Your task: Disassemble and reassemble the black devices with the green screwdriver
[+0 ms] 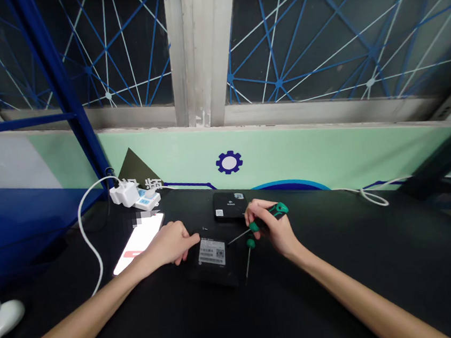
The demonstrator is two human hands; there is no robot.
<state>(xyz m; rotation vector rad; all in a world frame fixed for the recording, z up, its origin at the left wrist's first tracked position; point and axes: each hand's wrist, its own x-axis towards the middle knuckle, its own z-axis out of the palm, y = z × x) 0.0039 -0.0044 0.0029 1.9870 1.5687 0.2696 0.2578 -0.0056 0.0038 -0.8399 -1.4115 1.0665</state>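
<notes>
A flat black device with a white printed label [212, 252] lies on the black tabletop in front of me. My left hand [172, 243] grips its upper left corner, fingers curled and thumb at the edge. In my right hand [271, 227] is a screwdriver with a green and black handle [277, 212], held at a slant. Its thin shaft points left, and the tip is at the device's upper right edge; whether it touches is hard to tell. Just below the right hand lies a second, smaller green screwdriver [250, 244].
Behind the hands sits a black box [228, 206] with a small label. A lit phone [142, 239] lies by the left forearm. White plugs [124, 193] and a power strip [147, 200] stand at the back left, with a white cable [90, 237] curving forward. Another cable [374, 200] lies at the back right.
</notes>
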